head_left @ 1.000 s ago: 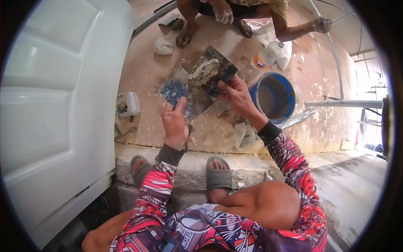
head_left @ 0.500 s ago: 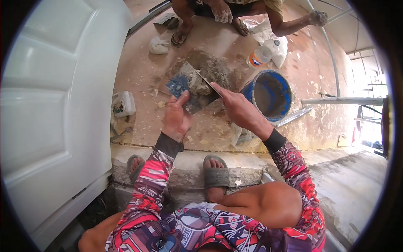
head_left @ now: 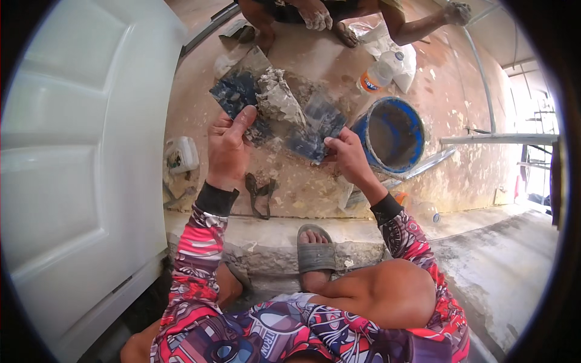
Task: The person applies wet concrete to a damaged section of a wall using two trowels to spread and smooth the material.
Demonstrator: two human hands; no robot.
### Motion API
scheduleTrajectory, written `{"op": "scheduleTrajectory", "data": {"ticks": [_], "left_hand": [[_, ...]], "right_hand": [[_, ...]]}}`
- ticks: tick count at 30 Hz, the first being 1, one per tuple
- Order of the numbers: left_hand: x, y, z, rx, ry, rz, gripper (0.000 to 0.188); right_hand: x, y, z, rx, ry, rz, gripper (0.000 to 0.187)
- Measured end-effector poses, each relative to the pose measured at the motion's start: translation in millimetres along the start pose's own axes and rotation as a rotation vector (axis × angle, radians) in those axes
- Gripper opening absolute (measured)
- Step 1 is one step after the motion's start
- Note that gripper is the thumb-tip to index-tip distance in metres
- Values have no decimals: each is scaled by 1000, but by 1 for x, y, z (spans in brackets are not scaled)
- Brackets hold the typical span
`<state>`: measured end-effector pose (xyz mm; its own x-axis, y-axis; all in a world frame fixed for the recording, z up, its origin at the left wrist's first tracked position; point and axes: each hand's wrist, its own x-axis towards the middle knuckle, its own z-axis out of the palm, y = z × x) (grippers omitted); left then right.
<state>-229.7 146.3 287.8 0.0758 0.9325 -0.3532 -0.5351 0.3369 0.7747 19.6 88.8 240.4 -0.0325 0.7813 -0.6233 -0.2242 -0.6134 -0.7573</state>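
My left hand [head_left: 229, 154] is closed on the near edge of a flat, dark blue-grey plastering plate [head_left: 235, 92], thumb on top. A lump of wet grey mortar [head_left: 279, 100] sits along that plate's right side. My right hand [head_left: 351, 158] pinches the lower right corner of a second dark flat scraper plate [head_left: 322, 124], its smeared face turned up. This scraper's left part lies against the mortar, between my two hands. Just right of it stands a blue bucket [head_left: 362, 128] with grey mix inside. Whether either plate has a handle, I cannot tell.
A white panelled door [head_left: 66, 151] borders the left. Opposite me, a person squats with a mortar-covered hand [head_left: 316, 17]. A clear bottle [head_left: 381, 71], a white plastic bag [head_left: 404, 69] and a white jug [head_left: 183, 156] stand about. A metal pipe [head_left: 496, 139] crosses at right.
Both hands have moved apart, the left with its plate up and left. The scraper in my right hand has turned from edge-on to show its broad face.
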Motion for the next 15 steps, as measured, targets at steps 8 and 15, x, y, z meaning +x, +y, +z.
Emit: {"op": "scheduleTrajectory", "data": {"ticks": [8, 15], "left_hand": [[5, 16, 27, 1011, -331, 772, 28], [-6, 11, 34, 1116, -525, 827, 63]], "right_hand": [[-24, -28, 11, 588, -217, 67, 7], [-33, -44, 10, 535, -185, -113, 16]]}}
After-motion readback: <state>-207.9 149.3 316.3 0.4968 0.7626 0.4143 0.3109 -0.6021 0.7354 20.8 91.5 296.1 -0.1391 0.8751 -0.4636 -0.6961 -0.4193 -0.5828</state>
